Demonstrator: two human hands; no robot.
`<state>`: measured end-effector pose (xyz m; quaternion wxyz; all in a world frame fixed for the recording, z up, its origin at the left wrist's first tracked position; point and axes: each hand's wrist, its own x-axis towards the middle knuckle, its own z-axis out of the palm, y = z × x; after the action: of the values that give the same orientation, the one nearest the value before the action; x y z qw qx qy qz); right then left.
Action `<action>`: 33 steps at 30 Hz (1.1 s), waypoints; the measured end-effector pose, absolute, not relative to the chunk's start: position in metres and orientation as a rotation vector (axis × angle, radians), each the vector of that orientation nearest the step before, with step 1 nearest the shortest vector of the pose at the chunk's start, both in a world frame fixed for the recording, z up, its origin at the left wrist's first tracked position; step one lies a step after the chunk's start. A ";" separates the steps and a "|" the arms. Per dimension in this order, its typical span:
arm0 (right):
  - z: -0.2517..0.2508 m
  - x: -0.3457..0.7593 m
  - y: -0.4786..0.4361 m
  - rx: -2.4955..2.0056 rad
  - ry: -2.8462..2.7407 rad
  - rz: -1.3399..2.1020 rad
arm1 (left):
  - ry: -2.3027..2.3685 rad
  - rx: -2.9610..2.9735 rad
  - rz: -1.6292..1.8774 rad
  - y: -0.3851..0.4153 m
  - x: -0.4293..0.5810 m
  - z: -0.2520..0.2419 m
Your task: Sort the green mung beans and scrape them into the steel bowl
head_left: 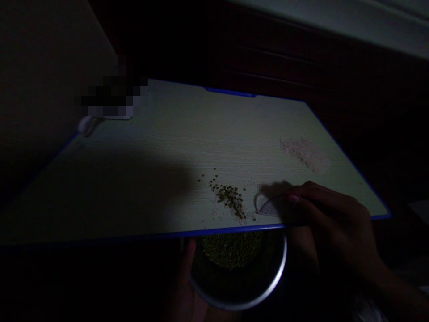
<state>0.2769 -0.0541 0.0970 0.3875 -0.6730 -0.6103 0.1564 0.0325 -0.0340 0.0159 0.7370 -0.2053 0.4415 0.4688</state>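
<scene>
My right hand (pixel 330 212) pinches a clear protractor (pixel 273 206), its curved edge resting on or just above the tabletop near the front edge. Left of the protractor lies a small loose heap of green beans (pixel 231 198), with a few scattered apart and some pale grains among them. Below the table's front edge, my left hand (pixel 187 286) grips a metal bowl (pixel 268 290) by its left side, thumb at the rim. Many green beans (pixel 231 250) lie in the bowl. The table edge hides the bowl's far part, and darkness covers most of the left hand.
The pale folding table (pixel 161 134) has a blue edge. Toward its right side lies a flat heap of pale grains that look like rice (pixel 304 154). A blurred-out object with a white part (pixel 117 112) sits at the far left corner. The room is very dark.
</scene>
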 end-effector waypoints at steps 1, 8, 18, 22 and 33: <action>0.097 0.278 -0.055 -1.724 -1.547 0.380 | 0.962 -0.453 1.033 -0.035 0.032 0.015; 0.101 0.274 -0.052 -1.709 -1.601 0.326 | 0.877 -0.416 1.029 -0.032 0.033 0.022; 0.100 0.273 -0.056 -1.656 -1.643 0.346 | 0.868 -0.235 0.935 -0.033 0.030 0.020; 0.100 0.272 -0.056 -1.618 -1.651 0.336 | 0.993 -0.321 0.950 -0.033 0.031 0.020; 0.099 0.273 -0.054 -1.598 -1.598 0.422 | 0.972 -0.340 0.989 -0.032 0.030 0.018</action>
<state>0.2729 -0.0543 0.0991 0.4092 -0.6342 -0.6342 0.1675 0.0301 -0.0318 0.0184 0.7556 -0.1561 0.4459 0.4537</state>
